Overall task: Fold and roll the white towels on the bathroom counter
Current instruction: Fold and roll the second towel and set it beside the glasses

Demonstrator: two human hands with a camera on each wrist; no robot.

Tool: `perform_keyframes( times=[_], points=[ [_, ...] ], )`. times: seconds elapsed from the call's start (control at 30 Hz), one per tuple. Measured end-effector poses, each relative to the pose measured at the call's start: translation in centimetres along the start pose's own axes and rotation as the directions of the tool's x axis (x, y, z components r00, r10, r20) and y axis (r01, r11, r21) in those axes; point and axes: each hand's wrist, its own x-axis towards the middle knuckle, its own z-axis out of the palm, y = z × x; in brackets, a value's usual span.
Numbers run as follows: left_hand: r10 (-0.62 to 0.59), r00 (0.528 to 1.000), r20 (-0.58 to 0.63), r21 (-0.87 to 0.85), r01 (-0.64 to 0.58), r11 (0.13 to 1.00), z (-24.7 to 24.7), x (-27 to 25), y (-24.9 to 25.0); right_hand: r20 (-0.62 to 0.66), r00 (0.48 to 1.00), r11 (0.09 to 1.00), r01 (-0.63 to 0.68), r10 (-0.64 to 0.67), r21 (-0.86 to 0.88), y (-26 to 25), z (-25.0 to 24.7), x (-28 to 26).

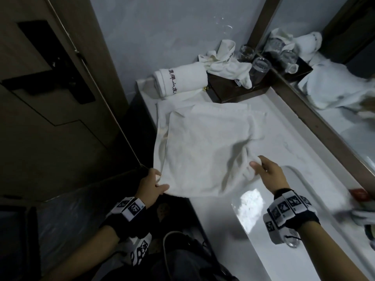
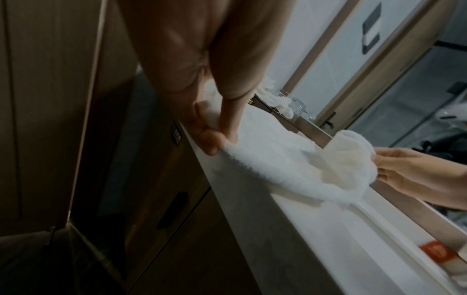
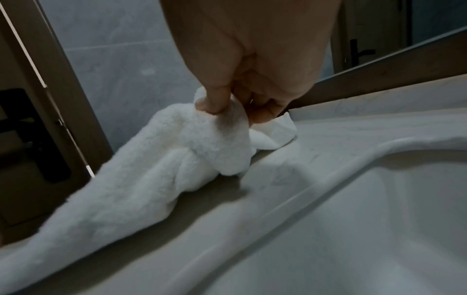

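At centre frame in the head view, the towel (image 1: 203, 147) lies flat on the counter (image 1: 288, 138), already folded into a rough rectangle whose long axis runs from the lower edge, nearest the person, up toward the top of the frame. The left hand (image 1: 151, 184) pinches the lower-left corner between thumb and fingers at the counter's front edge; the left wrist view shows that corner clamped and slightly lifted. The right hand (image 1: 265, 169) pinches the lower-right corner, which is bunched into a small wad and raised clear of the counter, as the right wrist view confirms. Both hands therefore hold the same near short edge, one at each end, and the free body of the towel extends away from them toward the upper part of the frame. Neither hand is clearly nearer; the right corner sits a little higher in frame. Judged from this layout, the coming move carries the near edge forward along the long axis, either as a fold or as the start of a roll. A rolled towel (image 1: 180, 81) and a crumpled towel (image 1: 225, 63) lie beyond, at upper centre, well apart from the hands.
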Motion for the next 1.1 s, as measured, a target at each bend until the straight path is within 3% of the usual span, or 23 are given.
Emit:
perform_keyframes(
  times=[0.2,0.4,0.5,0.73,0.9,1.0,1.1],
  points=[
    [-0.033,0.993,-0.113,-0.081,0.024,0.996,-1.6,0.2,-1.1,-0.185,0.981,0.982,-0.016,0.051,0.186,0.7,-2.7,0.2],
    [-0.064,0.976,-0.209,0.001,0.066,0.998,-3.3,0.4,-1.6,0.043,0.99,0.979,-0.129,0.138,-0.16,2.4,-3.6,-0.7],
    [-0.04,0.974,-0.225,0.051,0.052,0.997,-2.9,0.2,-1.8,0.023,0.968,0.944,-0.238,0.249,-0.23,4.1,-3.0,-1.3],
    [-0.12,0.993,0.007,0.269,0.114,0.956,-1.4,0.7,-2.9,0.117,0.881,0.792,-0.345,0.458,-0.504,6.1,-2.2,-2.3],
    [-0.134,0.988,0.074,0.272,0.109,0.956,-1.2,2.5,-2.2,0.074,0.889,0.844,-0.398,0.451,-0.359,6.0,-2.8,-1.5],
    [-0.093,0.996,-0.001,0.293,0.089,0.952,-1.6,4.8,-0.6,-0.05,0.922,0.867,-0.379,0.384,-0.324,5.0,-2.8,0.4],
    [0.039,0.995,-0.088,0.369,-0.004,0.929,-2.0,7.5,2.0,-0.143,0.931,0.907,-0.361,0.336,-0.218,3.7,-2.8,3.0]
  ],
)
